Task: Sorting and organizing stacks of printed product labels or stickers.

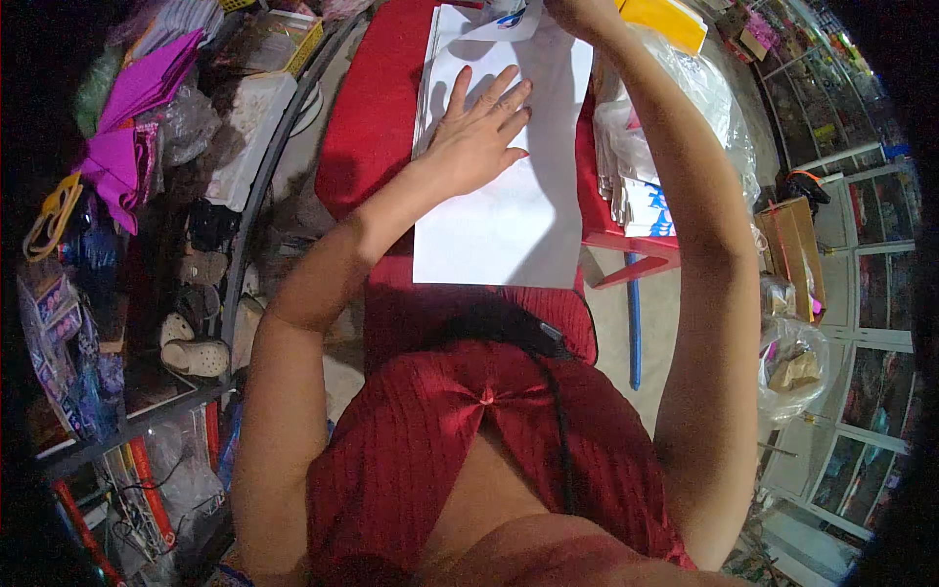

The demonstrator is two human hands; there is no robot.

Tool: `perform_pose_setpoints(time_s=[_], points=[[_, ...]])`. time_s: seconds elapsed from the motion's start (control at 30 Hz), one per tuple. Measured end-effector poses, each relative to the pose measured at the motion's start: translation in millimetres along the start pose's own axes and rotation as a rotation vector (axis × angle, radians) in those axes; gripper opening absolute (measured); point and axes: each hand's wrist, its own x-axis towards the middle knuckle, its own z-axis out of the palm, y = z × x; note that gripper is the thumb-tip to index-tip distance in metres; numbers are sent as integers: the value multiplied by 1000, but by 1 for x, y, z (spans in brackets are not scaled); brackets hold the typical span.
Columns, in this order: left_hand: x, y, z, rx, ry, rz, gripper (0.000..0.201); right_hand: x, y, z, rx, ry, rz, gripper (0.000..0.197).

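A long white sheet (499, 235), with more layers showing at its left edge, lies lengthwise before me on a red surface (372, 117). My left hand (479, 132) rests flat on its upper part, fingers spread, holding nothing. At the sheet's far end is a smaller white piece (489, 24) with a blue and red print, partly cut off by the top of the picture. Just right of that piece is my right hand (584, 15), at the upper edge of the view. Its fingertips are out of the picture, so I cannot tell what they hold.
On the right, a red stool (641, 252) bears a stack of white bags with blue print (646, 205) and clear plastic. A yellow packet (665, 22) lies behind. Shelves on the left hold purple bags (147, 83) and beige clogs (196, 354). White-framed cabinets (841, 264) stand at right.
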Motion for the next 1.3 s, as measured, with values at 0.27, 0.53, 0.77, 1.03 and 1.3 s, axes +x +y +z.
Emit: perform_pose_setpoints(time_s=[0.27, 0.53, 0.77, 1.03, 1.3], points=[[-6, -6, -4, -223, -401, -88, 80, -47, -36, -55, 62, 6, -119, 31], [-7, -4, -5, -222, -489, -53, 79, -147, -69, -88, -118, 336, -467, 7], [7, 2, -4, -356, -413, 35, 76, -114, -55, -93, -134, 268, -403, 9], [38, 17, -22, -257, -352, -113, 97, -43, -42, -62, -361, 135, -265, 14], [40, 9, -1, -172, -343, -143, 102, -57, -37, -59, -33, 81, -224, 17]])
